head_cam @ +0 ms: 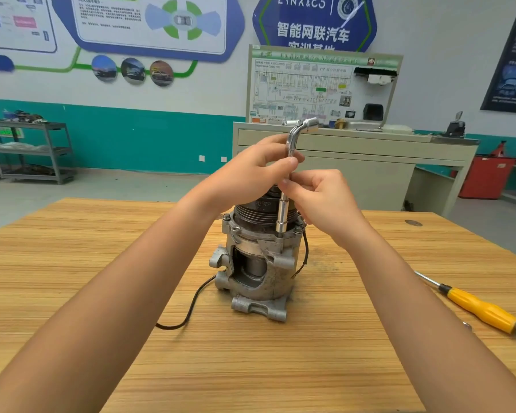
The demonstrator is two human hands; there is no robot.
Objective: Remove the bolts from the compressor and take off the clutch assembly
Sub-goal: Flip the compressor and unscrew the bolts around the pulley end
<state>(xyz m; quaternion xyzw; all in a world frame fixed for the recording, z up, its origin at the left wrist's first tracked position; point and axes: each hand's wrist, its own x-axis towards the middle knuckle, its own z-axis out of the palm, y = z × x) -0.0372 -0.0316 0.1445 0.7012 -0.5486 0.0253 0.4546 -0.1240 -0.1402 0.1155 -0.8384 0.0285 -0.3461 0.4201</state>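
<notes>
Wooden workshop table [72,263] bears compressor [259,263]; left hand [251,171] and right hand [319,198] grip wrench [289,162].

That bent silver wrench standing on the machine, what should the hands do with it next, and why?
Probably twist it to loosen that bolt. The L-shaped socket wrench stands upright with its lower socket seated on the compressor flange, both the left hand and right hand grip its shaft, and another bolt sits in the flange, so the clutch assembly can't lift off yet.
</notes>
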